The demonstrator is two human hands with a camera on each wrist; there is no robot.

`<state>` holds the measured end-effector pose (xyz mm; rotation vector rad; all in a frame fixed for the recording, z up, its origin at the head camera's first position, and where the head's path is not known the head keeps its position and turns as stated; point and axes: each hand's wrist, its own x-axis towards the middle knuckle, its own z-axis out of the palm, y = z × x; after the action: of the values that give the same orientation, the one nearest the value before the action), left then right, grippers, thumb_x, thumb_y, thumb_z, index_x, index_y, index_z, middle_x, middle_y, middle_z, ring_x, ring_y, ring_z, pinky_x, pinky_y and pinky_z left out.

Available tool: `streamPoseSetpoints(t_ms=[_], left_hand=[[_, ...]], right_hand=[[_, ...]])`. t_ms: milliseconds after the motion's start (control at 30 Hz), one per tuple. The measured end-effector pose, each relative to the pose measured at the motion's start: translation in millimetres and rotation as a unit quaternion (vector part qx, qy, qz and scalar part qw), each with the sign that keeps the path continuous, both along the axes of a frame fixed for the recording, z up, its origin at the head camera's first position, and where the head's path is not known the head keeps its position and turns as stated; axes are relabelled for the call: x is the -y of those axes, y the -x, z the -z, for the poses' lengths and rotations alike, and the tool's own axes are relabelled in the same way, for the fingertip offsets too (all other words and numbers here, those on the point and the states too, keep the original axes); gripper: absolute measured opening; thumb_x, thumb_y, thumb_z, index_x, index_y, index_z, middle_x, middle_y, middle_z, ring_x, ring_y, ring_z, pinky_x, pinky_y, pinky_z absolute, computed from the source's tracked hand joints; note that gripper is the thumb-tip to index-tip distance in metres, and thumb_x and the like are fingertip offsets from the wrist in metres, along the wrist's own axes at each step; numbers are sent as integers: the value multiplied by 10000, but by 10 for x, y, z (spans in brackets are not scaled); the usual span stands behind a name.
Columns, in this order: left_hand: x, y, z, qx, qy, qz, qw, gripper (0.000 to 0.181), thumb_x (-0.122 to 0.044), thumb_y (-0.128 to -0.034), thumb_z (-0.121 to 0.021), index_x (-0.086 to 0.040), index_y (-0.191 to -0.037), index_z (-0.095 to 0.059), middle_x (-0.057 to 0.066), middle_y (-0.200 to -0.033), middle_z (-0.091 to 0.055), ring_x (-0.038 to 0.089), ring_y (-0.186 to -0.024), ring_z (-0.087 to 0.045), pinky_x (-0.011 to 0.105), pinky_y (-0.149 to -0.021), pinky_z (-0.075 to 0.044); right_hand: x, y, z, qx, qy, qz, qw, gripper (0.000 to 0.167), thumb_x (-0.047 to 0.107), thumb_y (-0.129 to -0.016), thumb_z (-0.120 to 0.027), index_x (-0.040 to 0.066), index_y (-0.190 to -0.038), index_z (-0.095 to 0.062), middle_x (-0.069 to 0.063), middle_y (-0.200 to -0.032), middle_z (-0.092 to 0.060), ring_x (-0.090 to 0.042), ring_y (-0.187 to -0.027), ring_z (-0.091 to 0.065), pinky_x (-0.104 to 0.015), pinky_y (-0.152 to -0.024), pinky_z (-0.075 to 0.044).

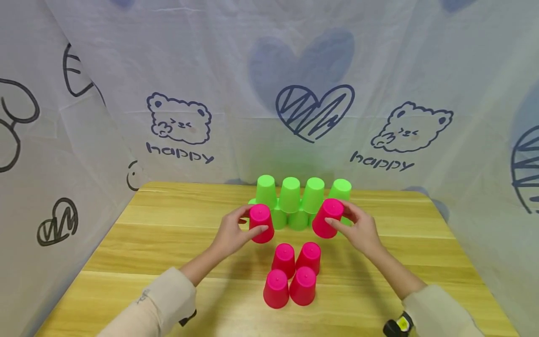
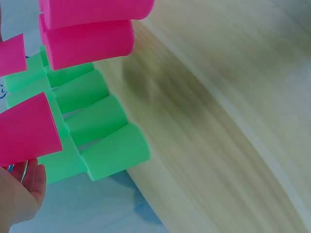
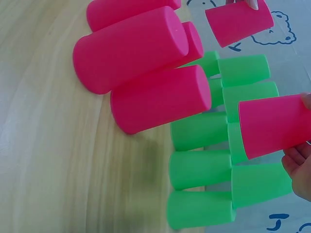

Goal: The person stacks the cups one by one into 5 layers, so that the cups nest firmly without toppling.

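In the head view my left hand grips an upside-down pink plastic cup by its sides, thumb in front. My right hand holds a second pink cup the same way, slightly tilted. Both cups hang above the table, as the wrist views also show. Below and between them, several more pink cups stand mouth down in a close two-by-two cluster. Behind the held cups rise green cups in two tiers, an upper row resting on a lower row that is partly hidden.
The wooden table ends at a white cloth backdrop with drawn hearts and bears, close behind the green cups. Another cloth hangs along the left side. Dark straps show at both cuffs.
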<state>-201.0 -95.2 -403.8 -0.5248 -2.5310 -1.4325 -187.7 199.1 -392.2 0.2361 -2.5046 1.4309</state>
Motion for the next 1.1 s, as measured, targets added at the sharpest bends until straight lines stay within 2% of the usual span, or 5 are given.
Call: streamPoseSetpoints(t_ms=[100,233,433,933,1100], left_hand=[[-16,24,-41,28,-58,-42,10000,475,-174,-749,-770,-36,-1167,-590,105,-1055,-677,236,-964,-621,351,-804,-522],[-39,53,-84,79,-75,-85,9999,489,-182,-753,-768,-26,-1178,-584,116,-1078,-670,247,-980,-618,393,-823,-527],[-86,114,-154,-183,-116,-66,9997,483,-173,-752,-767,-23,-1173,-583,118,-1049,-677,244,-956,-622,385,-808,-523],[-143,198,-371,-301,-96,-219,9993,489,-183,-759,-760,-11,-1179,-576,140,-1042,-666,255,-947,-607,336,-787,-507],[-153,228,-414,-366,-124,-245,9990,485,-182,-762,-757,-5,-1175,-576,147,-1035,-666,258,-940,-608,338,-780,-514]], right_hand=[[25,24,-27,-12,132,-40,9999,492,140,-788,-736,24,-1236,-568,-159,-1118,-649,79,-907,-527,-90,-858,-444],[59,55,-59,10,149,-59,9999,505,153,-795,-732,25,-1252,-559,-158,-1140,-644,-88,-981,-588,-65,-852,-435],[92,119,-126,-57,138,-14,9999,511,120,-797,-724,18,-1265,-545,-178,-1151,-634,-277,-1048,-594,-54,-849,-431],[184,199,-244,-229,318,92,9992,503,98,-778,-736,5,-1237,-555,-171,-1115,-640,-139,-972,-580,-75,-844,-447],[209,235,-288,-234,388,80,9989,503,94,-780,-733,-2,-1234,-540,-180,-1121,-628,-210,-1010,-584,-94,-857,-454]])
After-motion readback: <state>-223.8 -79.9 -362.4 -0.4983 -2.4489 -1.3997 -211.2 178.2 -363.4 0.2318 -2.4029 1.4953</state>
